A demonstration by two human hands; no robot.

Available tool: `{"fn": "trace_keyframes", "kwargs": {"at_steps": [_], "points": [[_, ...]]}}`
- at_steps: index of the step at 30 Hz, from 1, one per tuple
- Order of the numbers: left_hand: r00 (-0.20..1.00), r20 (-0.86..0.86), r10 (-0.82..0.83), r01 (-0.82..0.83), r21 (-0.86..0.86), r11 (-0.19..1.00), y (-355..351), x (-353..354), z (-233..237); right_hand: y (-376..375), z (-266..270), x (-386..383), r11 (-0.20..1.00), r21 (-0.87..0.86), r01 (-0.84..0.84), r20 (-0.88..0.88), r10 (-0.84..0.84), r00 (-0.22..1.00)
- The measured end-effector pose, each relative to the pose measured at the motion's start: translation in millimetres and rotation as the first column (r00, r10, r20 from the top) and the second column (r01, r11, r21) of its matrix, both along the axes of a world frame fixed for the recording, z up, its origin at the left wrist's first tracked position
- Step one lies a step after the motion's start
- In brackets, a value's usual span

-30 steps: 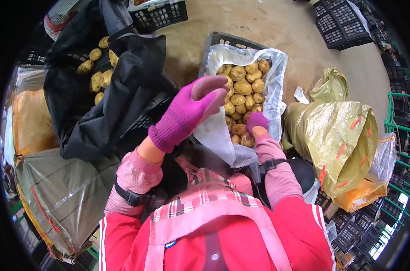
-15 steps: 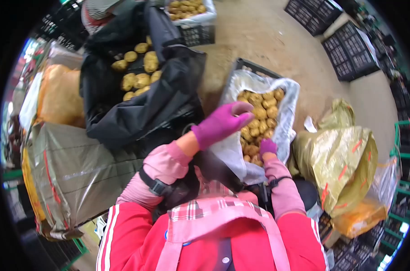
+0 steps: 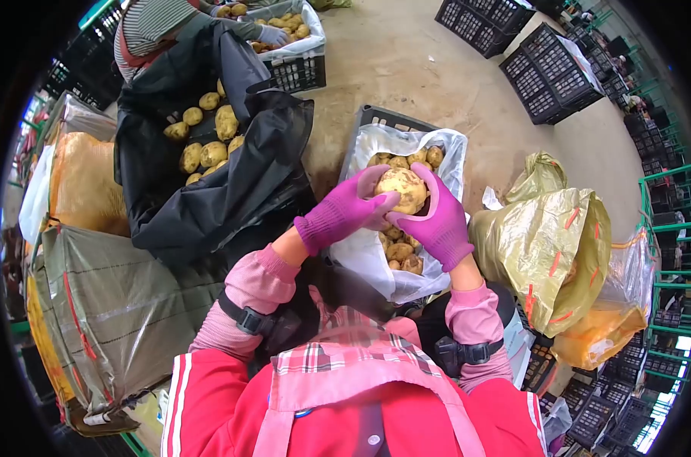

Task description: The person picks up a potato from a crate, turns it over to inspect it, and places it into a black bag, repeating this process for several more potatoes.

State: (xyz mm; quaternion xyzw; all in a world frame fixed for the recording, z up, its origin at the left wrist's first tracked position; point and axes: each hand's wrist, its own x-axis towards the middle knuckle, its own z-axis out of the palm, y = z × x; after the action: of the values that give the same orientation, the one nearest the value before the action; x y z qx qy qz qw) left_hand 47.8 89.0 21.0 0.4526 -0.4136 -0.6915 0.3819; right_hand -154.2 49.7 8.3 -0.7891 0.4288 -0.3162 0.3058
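Note:
Both my hands wear magenta gloves and hold one large yellow potato (image 3: 401,189) between them, above a crate. My left hand (image 3: 345,209) cups it from the left, and my right hand (image 3: 437,221) wraps it from the right and below. Under them a black crate (image 3: 376,118) lined with a white plastic bag (image 3: 368,263) holds several smaller potatoes (image 3: 401,255).
A black bag (image 3: 231,190) with several potatoes lies at the left. Another person (image 3: 159,23) in a striped top works at a far crate (image 3: 296,72). Yellowish sacks (image 3: 551,244) lie at the right, clear-wrapped sacks (image 3: 109,305) at the left, stacked black crates (image 3: 547,72) beyond.
My right hand has come up out of the crate with a large potato, and my left hand has closed onto it. The view has shifted, showing more of the far crate and person.

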Motion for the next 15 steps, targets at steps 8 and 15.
{"fn": "trace_keyframes", "kwargs": {"at_steps": [8,15], "points": [[0.996,-0.091,-0.008,-0.019,-0.296,0.955,4,9,-6,20,14,0,0.936,0.327,-0.128,0.444,-0.033,0.895],[0.996,-0.049,-0.079,0.071,-0.159,0.985,-1,16,-6,35,26,18,0.988,0.154,-0.008,0.315,-0.042,0.948]]}}
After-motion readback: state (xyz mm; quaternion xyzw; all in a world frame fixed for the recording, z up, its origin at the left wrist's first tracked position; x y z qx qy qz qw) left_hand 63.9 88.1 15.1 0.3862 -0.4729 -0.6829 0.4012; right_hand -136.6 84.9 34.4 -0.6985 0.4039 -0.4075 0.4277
